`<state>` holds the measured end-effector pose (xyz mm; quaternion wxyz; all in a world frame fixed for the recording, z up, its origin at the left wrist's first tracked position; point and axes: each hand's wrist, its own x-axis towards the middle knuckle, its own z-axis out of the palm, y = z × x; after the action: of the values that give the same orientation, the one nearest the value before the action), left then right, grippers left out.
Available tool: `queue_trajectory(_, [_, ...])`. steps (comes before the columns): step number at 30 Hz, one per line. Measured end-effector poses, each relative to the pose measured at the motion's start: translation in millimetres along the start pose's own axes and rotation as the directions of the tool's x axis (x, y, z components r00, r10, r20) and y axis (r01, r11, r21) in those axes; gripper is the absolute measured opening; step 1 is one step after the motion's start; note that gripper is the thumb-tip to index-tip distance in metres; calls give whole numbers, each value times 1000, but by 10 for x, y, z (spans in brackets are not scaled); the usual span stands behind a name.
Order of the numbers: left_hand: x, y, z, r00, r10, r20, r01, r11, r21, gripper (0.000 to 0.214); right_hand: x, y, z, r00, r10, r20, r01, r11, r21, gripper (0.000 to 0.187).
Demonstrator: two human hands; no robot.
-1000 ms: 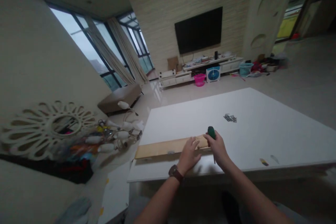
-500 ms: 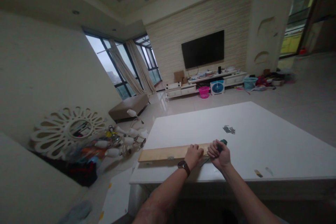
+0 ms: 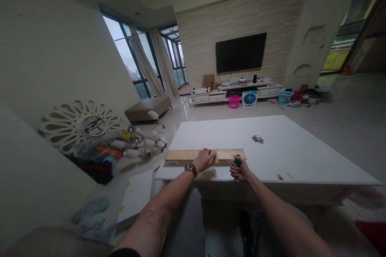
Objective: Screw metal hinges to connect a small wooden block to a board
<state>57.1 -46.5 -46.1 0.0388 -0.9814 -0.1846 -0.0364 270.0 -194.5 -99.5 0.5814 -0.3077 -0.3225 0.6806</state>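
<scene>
Left hand (image 3: 204, 158) lies flat, fingers spread, on plank (image 3: 181, 155) near table's (image 3: 286, 156) front edge; right hand (image 3: 239, 170) closed round green screwdriver (image 3: 237, 161) just beside plank's right end; advised: press plank firmly, hold tool square; screws (image 3: 257, 139) lie apart.

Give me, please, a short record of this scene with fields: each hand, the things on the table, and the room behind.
Left hand: the left hand lies palm down on the wooden board, with a wristwatch on the wrist.
Right hand: the right hand is closed around a green-handled screwdriver, just in front of the board's right end.
Board: flat on the white table, near its front edge.
Also on table: a small heap of metal pieces, apart from the board.
Behind: a television on the wall.
</scene>
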Motion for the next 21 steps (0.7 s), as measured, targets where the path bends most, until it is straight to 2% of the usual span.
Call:
queue_trajectory(3, [-279, -211, -54, 1000, 23, 18, -23, 999, 22, 52, -119, -179, 6, 993, 106, -56, -114, 982, -153, 66])
queue_trajectory(7, [-579, -463, -66, 998, 28, 56, -32, 997, 71, 56, -260, -631, 69, 968, 159, -196, -222, 906, -361, 61])
queue_trajectory(9, [-674, -569, -80, 994, 74, 78, -82, 992, 97, 57, -300, -887, 122, 949, 166, -269, -281, 834, -475, 60])
queue_trajectory(11, [-732, -658, -111, 990, 112, 90, -122, 985, 120, 59, -308, -1108, 182, 921, 183, -344, -364, 722, -588, 59])
queue_trajectory(13, [-764, -730, -155, 986, 143, 87, -154, 979, 131, 59, -285, -1266, 248, 878, 205, -433, -469, 555, -688, 60])
queue_trajectory(15, [-785, -786, -204, 983, 163, 87, -174, 974, 147, 54, -240, -1360, 325, 829, 200, -522, -558, 334, -759, 58])
queue_trajectory(17, [-809, -827, -249, 979, 182, 91, -195, 967, 164, 47, -186, -1410, 418, 798, 155, -582, -599, 96, -795, 49])
queue_trajectory(19, [-843, -856, -281, 974, 208, 88, -220, 961, 166, 45, -133, -1439, 529, 792, 98, -602, -591, -122, -797, 34])
queue_trajectory(21, [-887, -877, -294, 969, 234, 84, -245, 955, 166, 46, -79, -1460, 649, 803, 47, -594, -554, -310, -773, 31])
